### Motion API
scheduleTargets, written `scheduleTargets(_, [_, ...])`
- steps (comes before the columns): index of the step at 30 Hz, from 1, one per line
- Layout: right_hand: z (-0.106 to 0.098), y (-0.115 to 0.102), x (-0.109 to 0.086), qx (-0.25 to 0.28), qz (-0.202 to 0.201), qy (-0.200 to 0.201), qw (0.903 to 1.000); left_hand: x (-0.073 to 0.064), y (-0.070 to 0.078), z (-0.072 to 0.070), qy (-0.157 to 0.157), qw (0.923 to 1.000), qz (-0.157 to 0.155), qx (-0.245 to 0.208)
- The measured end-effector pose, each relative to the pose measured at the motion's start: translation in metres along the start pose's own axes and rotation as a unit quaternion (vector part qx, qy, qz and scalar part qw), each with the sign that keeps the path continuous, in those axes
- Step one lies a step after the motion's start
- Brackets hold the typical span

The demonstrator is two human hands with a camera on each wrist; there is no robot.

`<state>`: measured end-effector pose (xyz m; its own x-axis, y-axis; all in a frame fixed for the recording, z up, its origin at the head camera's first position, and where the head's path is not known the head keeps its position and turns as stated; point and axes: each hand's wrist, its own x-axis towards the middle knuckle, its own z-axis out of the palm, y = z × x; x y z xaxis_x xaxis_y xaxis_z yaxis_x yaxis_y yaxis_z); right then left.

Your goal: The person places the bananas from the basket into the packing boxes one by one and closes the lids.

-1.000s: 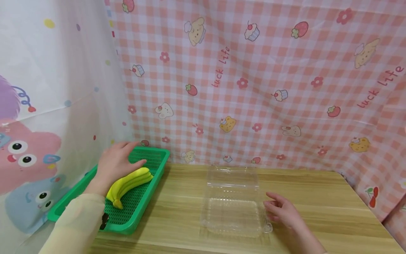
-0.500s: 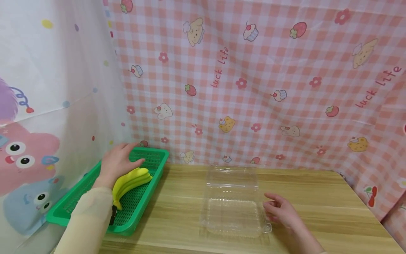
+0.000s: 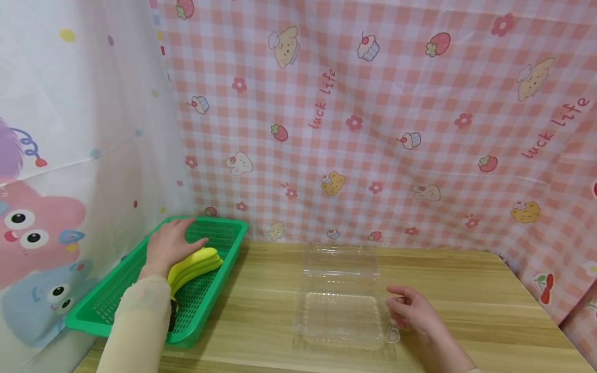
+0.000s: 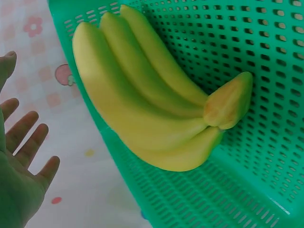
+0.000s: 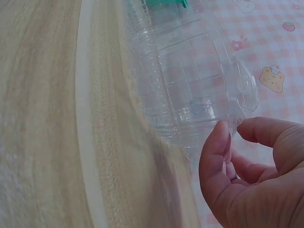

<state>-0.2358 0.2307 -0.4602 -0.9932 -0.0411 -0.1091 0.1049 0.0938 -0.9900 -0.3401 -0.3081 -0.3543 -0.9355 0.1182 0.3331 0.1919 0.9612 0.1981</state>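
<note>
Four bananas point(image 4: 142, 95) in one basket point(image 3: 227, 269), left hand point(image 3: 169, 249) spread near, right hand point(image 3: 412, 312) loosely curled beside one container point(image 3: 342, 321)

One green basket point(image 3: 186, 336), one banana bunch point(image 4: 135, 88), four bananas; one clear container point(image 3: 342, 318); two hands point(image 3: 169, 248) point(image 3: 415, 312).

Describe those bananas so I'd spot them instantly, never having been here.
Start at the wooden table and find the green basket at its left end. Inside it, near the left hand, lies the bunch of bananas. Its bright yellow sets it apart from the basket and the clear plastic box.
</note>
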Motion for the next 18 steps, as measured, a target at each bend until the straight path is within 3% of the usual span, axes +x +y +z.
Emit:
scheduleTargets(11, [-0.003,0.002,0.002,0.019,0.008,-0.019,0.9996,-0.003,-0.01,0.02,-0.047,0.9988,-0.01,-0.009])
scheduleTargets(18, [-0.003,0.003,0.003,0.031,0.017,-0.011,0.9993,-0.005,-0.015,0.029,-0.064,0.9978,-0.013,-0.014])
